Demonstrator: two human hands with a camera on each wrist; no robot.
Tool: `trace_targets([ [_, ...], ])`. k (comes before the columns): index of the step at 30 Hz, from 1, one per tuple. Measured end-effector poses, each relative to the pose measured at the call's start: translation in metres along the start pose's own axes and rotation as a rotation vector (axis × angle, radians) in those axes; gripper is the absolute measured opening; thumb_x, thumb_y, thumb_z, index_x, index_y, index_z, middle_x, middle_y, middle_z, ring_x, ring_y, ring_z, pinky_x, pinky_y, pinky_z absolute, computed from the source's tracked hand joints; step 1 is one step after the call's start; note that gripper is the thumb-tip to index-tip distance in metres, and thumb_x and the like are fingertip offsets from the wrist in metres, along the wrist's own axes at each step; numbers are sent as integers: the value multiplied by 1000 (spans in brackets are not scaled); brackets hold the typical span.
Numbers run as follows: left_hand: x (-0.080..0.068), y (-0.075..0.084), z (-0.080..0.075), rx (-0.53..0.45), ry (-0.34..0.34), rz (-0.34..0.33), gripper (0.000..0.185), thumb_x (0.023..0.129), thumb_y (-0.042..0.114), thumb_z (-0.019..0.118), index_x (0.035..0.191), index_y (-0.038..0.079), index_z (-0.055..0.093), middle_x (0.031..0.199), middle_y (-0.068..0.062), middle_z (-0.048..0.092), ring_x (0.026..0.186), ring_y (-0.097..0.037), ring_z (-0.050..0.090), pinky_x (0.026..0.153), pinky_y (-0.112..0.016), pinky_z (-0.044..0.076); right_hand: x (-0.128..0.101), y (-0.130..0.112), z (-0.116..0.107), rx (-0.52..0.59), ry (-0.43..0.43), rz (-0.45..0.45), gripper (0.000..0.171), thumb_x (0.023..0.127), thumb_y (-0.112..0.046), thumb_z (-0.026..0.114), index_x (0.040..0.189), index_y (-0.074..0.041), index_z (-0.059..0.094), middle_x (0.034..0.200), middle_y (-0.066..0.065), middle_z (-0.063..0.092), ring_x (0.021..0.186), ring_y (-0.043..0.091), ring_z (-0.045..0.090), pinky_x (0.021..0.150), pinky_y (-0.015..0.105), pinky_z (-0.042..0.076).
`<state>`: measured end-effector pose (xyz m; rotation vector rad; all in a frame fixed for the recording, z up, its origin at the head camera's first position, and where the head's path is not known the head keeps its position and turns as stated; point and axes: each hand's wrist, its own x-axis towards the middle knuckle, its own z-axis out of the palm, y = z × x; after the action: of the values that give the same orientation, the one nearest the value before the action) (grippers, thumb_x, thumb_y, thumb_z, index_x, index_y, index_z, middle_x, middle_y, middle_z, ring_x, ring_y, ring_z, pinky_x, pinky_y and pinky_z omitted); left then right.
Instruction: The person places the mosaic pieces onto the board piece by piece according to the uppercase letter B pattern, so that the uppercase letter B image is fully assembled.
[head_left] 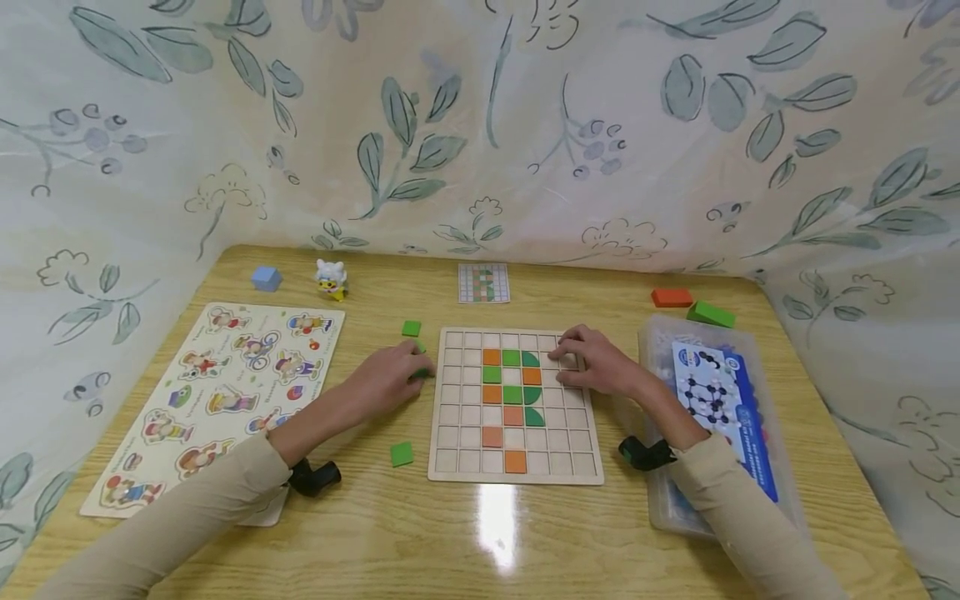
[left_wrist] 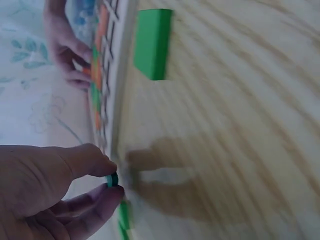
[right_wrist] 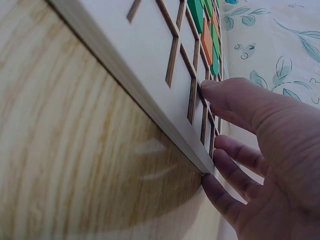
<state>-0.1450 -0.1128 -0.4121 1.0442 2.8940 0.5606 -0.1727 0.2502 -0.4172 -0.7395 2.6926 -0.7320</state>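
Green tile sat pinched between the thumb and a finger of the left hand, just off the left edge of the grid board, near the middle of the head view. In the left-wrist view that pinch showed at the lower left, with the board's edge running up the frame beside it; the picture was blurred there, so I could not tell whether the tile touched the table.

The right hand lay on the board's upper right part, thumb on the top face and curled fingers against its right edge, as the right-wrist view showed at right. It appeared to steady the board rather than hold any piece.

On the board, orange and green tiles filled a patch of cells around the centre, with two more orange ones lower down. Two loose green squares lay on the table left of the board, one above the left hand and one below it.

A small pattern card lay above the board. At the left of the head view lay a figure puzzle, with a blue cube and a small toy above it. At the right stood a clear box with a leaflet in it, and an orange block and a green block lay beyond.
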Motion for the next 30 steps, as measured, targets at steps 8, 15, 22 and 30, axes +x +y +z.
trace_targets([
  [8, 7, 47, 6, -169, -41, 96, 19, 87, 6, 65, 104, 11, 73, 100, -5, 60, 67, -7, 47, 60, -16, 41, -2, 3, 4, -2, 5, -15, 29, 87, -18, 72, 114, -10, 69, 125, 18, 51, 115, 34, 47, 93, 48, 41],
  [15, 16, 100, 24, -288, -157, 322, 16, 89, 9, 64, 103, 12, 71, 100, -2, 60, 72, -5, 51, 65, -9, 41, -1, 2, 1, -16, 21, -38, 28, 86, -17, 72, 113, -9, 68, 124, 19, 51, 114, 35, 48, 92, 49, 41],
  [22, 29, 123, 36, -261, -215, 438, 15, 87, 8, 65, 101, 14, 70, 100, 1, 60, 76, -3, 50, 69, -6, 38, 1, 1, -1, -17, 36, -68, 27, 86, -15, 72, 112, -8, 69, 123, 21, 51, 113, 37, 48, 92, 50, 41],
  [30, 34, 130, 44, -211, -224, 457, 17, 88, 8, 63, 102, 15, 70, 100, 1, 59, 75, -1, 48, 69, -4, 36, -1, 3, 1, -7, 27, -32, 28, 87, -17, 72, 114, -10, 68, 124, 18, 51, 115, 36, 47, 94, 52, 40],
])
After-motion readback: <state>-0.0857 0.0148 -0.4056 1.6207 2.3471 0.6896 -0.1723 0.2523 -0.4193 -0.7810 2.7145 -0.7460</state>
